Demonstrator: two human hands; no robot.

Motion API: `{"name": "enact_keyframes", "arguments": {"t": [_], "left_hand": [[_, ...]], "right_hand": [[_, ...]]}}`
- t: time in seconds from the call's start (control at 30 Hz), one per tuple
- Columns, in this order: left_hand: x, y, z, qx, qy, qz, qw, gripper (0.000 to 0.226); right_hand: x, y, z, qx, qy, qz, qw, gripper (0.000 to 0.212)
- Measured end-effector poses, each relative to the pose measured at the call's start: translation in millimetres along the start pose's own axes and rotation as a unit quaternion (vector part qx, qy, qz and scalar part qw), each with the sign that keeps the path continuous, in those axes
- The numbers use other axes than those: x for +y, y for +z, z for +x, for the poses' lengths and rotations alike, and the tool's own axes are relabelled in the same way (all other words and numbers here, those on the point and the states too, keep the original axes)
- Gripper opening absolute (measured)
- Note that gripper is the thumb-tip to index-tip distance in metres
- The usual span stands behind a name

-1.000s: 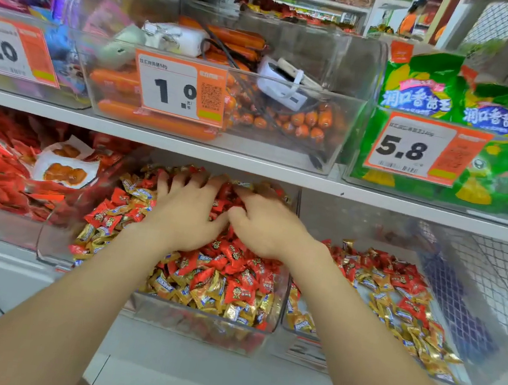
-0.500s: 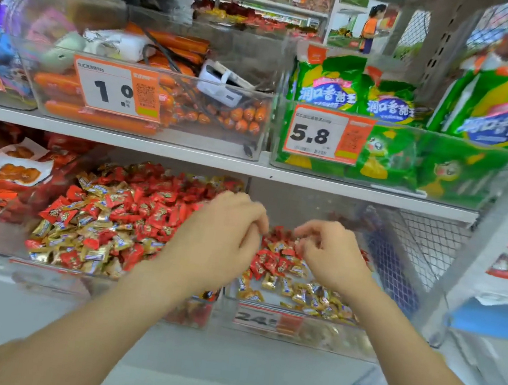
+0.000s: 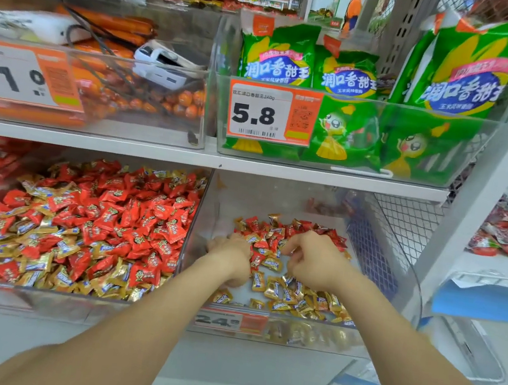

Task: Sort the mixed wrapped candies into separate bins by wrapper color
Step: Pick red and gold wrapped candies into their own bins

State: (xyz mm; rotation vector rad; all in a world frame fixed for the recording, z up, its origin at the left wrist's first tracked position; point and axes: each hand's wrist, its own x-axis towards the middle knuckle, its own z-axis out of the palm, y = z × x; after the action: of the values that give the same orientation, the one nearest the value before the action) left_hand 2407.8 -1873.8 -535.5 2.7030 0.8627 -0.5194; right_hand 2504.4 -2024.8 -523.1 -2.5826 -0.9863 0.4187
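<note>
Shop shelf [image 3: 186, 154], lower tier, two clear bins side by side. Left hand [image 3: 231, 258] knuckles-up inside right bin [image 3: 301, 336], fingers curled down among red and gold candies [image 3: 272, 264]; grip impossible to tell. Right hand [image 3: 317, 262] just beside, fingers curled over red pieces, hold likewise unclear. Fuller left bin [image 3: 70, 304] apart from both hands.

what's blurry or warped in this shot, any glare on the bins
Head view: left side smeared, the 1.0 tag and sausages soft; head view centre crisp, the 5.8 tag readable; head view right edge, the post leans from wide-angle warp; light flat, only faint sheen on the right bin front.
</note>
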Motion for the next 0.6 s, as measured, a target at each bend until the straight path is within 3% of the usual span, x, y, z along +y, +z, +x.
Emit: {"name": "enact_keyframes", "arguments": {"t": [0.13,0.27,0.4,0.6], "left_hand": [[-2.1,5.0,7.4,0.049,0.006,-0.085,0.995,0.053],[-5.0,9.4,7.2,0.08,0.053,-0.167,0.981,0.057],[-4.4,12.2,4.3,0.088,0.09,-0.191,0.974,0.053],[-5.1,6.2,0.9,0.111,0.127,-0.171,0.971,0.043]], "right_hand": [[-1.6,7.8,11.4,0.006,-0.045,0.017,0.999,0.025],[-6.9,14.1,16.1,-0.045,-0.104,0.022,0.993,0.062],[-12.9,19.8,18.6,-0.07,-0.124,-0.061,0.988,0.075],[-17.4,23.8,16.8,-0.079,-0.104,-0.045,0.99,0.058]]}}
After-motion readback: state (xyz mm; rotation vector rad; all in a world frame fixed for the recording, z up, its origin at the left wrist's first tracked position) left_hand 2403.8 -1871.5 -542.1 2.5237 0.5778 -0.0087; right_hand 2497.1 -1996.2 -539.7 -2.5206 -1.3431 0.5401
